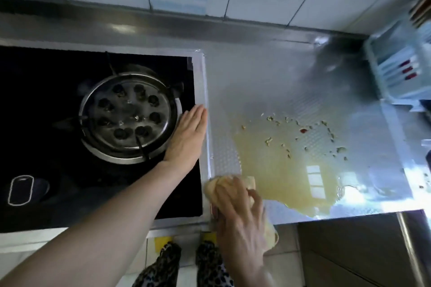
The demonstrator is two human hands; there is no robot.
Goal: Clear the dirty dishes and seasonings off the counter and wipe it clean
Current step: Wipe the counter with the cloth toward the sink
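A steel counter (279, 72) carries a wide yellowish spill (286, 177) with small green and red food scraps (305, 135) scattered over it. My right hand (238, 212) presses a crumpled yellow cloth (224, 185) onto the counter's front left corner, at the spill's left edge. My left hand (186, 137) lies flat, fingers together, on the right edge of the black glass stove (46, 123), beside the burner. It holds nothing.
A round metal burner cover (128, 114) with holes sits on the stove. A pale blue rack (401, 65) with utensils stands at the counter's far right. Tiled wall runs behind. The counter's front edge drops to the floor, where my legs show.
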